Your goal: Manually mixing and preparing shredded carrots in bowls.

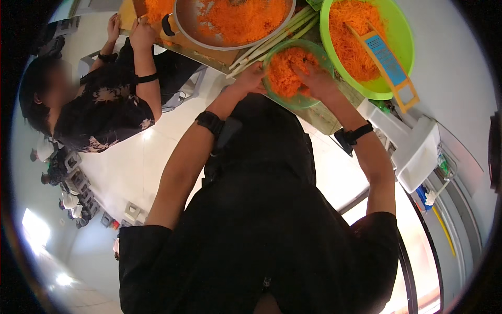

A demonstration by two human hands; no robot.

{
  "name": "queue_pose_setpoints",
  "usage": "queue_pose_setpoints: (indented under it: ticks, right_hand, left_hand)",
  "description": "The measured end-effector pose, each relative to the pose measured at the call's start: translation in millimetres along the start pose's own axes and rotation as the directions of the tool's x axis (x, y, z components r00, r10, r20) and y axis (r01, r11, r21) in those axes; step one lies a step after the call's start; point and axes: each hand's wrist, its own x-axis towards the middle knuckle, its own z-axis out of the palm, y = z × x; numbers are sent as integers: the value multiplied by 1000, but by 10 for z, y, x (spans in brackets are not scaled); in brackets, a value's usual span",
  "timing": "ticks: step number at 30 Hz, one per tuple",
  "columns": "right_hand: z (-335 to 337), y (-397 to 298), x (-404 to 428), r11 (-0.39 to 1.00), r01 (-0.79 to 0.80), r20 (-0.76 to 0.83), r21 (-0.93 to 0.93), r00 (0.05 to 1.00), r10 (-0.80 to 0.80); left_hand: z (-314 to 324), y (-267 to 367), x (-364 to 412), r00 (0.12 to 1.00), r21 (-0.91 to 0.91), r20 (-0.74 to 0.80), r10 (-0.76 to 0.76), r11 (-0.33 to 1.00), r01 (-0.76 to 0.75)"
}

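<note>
A clear green bowl (297,103) of grated carrot (284,76) stands at the table's near edge. My left hand (253,78) is against the bowl's left side, fingers at its rim. My right hand (317,80) reaches over the right rim, its fingertips in the carrot; whether they pinch any is hidden. Green-white stalks (274,37) lie just behind the bowl. To the right, a large lime-green basin (404,43) holds carrot shreds, with a yellow-framed grater (386,59) leaning across its rim. A wide metal pan (184,23) with more grated carrot is at the back left.
A person (106,98) in a dark patterned top sits at the left, hands at the table's far left beside more grated carrot. A white sink (417,153) is at the right, below the basin. Stools (80,184) stand farther off at the left.
</note>
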Motion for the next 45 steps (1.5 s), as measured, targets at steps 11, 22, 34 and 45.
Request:
queue_pose_setpoints:
  ticks: [11, 22, 34, 45]
  right_hand:
    - [131, 71, 78, 999, -42, -215, -32, 976, 35]
    - [-157, -43, -3, 862, -5, -188, 507, 975, 116]
    - [13, -508, 436, 857, -257, -159, 447, 920, 359]
    - [-49, -188, 340, 752, -405, 155, 519, 911, 383]
  left_hand:
    - [-21, -26, 58, 999, -31, 31, 8, 1000, -7]
    - [-22, -44, 101, 1000, -8, -1, -19, 1000, 19]
    - [80, -57, 68, 992, -17, -119, 40, 999, -42]
    - [-4, -171, 122, 998, -49, -46, 36, 998, -39]
